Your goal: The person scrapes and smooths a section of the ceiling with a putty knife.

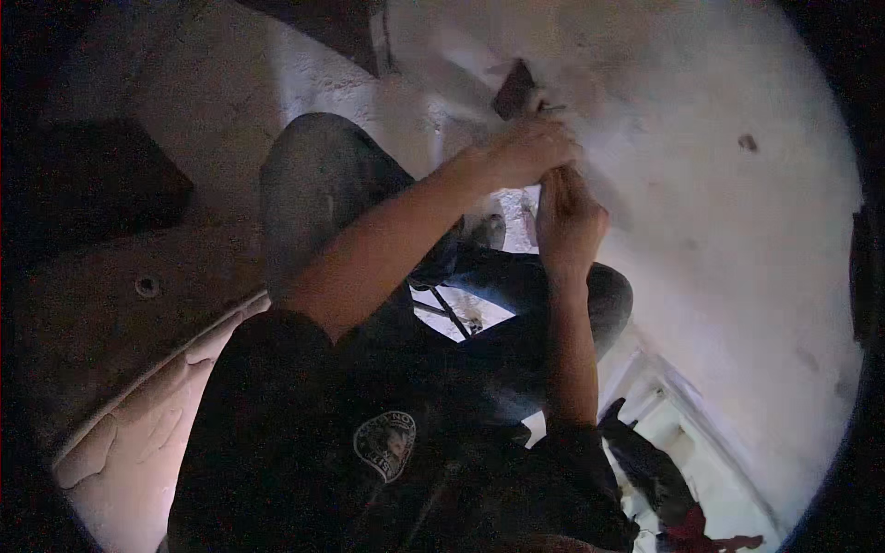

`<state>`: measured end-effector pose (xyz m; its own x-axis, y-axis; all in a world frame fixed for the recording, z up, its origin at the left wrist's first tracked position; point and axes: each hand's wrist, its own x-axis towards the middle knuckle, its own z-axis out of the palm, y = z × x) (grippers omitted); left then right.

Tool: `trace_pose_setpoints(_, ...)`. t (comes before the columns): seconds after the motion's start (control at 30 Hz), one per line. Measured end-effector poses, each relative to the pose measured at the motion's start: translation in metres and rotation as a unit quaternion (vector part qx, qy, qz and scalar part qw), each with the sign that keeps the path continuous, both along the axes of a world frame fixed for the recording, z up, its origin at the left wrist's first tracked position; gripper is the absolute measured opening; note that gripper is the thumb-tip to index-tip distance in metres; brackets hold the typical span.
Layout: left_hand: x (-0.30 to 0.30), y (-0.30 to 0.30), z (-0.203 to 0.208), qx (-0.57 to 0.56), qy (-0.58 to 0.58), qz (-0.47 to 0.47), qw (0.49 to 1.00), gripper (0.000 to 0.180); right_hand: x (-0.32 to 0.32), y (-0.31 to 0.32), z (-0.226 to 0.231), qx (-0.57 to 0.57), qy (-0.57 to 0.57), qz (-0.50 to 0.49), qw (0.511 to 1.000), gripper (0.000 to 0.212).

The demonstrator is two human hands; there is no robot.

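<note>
Both hands meet in front of a pale wall [664, 184], above and between my bent knees. My left hand [533, 147] reaches across from the left with its fingers curled closed. Just below and touching it, my right hand [572, 219] is also closed, knuckles bunched near the left hand's fingertips. Whatever they grip is hidden by the fingers. A dark angular patch [514, 89] lies just beyond the left hand, with a small thin bit [550, 108] showing beside the fingers; dim light keeps me from telling what either is.
A small dark hole or mark [748, 143] shows on the wall at right. At lower right, a dark item with a red part [656, 472] lies over a white tray-like thing [737, 493]. A dark panel [323, 23] is at the top, and a dark block [111, 184] at far left.
</note>
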<state>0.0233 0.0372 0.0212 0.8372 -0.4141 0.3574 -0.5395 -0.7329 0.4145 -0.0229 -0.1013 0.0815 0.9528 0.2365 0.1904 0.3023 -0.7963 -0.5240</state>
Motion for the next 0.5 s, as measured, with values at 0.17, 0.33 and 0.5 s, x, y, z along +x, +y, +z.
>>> trace_pose_setpoints(0.17, 0.003, -0.002, -0.004, 0.048, -0.044, -0.007, 0.998, 0.042, 0.003, -0.008, -0.002, 0.034, 0.035, 0.031, 0.998, 0.018)
trace_pose_setpoints(0.33, -0.003, -0.001, 0.01, 0.048, 0.028, -0.022, 0.998, 0.046, -0.003, -0.006, 0.009, 0.031, 0.056, 0.018, 0.998, 0.02)
trace_pose_setpoints(0.5, 0.015, 0.012, 0.012, 0.038, 0.052, 0.025, 0.998, 0.041, 0.019, 0.014, 0.015, 0.056, 0.028, 0.051, 0.997, 0.02)
